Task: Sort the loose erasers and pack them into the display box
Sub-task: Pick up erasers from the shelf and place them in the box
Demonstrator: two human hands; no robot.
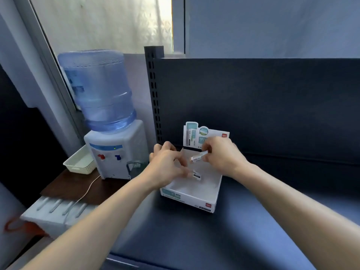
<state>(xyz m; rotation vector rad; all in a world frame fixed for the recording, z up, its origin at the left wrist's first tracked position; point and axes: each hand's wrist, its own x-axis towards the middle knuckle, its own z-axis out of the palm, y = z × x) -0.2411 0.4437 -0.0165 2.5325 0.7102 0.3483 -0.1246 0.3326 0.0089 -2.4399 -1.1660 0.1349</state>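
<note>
A white display box (191, 199) with teal print and an upright printed back card stands on the dark blue shelf (194, 240). Over the box, my right hand (224, 156) pinches a white sleeved eraser (198, 157), tilted and held above the box floor. My left hand (165, 166) reaches into the box from the left, its fingertips on a second eraser (197, 175) that lies on the box floor. The rest of the box floor looks bare white.
A dark shelf back panel (253, 104) rises behind the box, with a slotted upright post (154, 90) at its left. Left of the shelf stand a water dispenser (115, 149) with a blue bottle, a white basket (80, 162) and a cable on a brown table.
</note>
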